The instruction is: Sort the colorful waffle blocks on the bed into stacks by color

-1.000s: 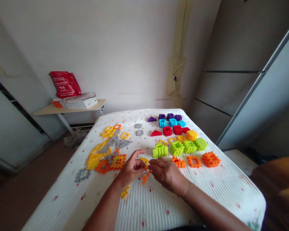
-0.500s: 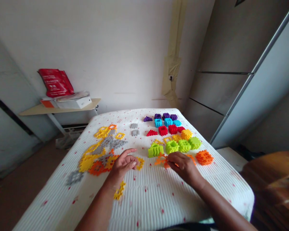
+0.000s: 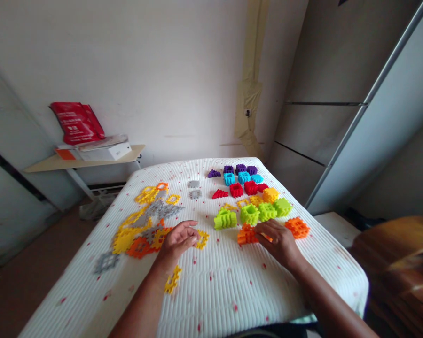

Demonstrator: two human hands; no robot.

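Right hand (image 3: 278, 240), lower right of centre: fingers bent over orange pieces (image 3: 247, 238), grip hidden. Left hand (image 3: 177, 240), lower centre: loosely curled beside yellow piece (image 3: 206, 240), hold unclear. Best align orange edges gently.

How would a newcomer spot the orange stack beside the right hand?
Start at the white cover and go to its right side, by the right hand. Just to that hand's right sits the orange stack, in front of the lime-green stacks and rightmost of the orange pieces.

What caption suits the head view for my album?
Right hand among orange pieces, left hand by a yellow frame, green blocks beyond.
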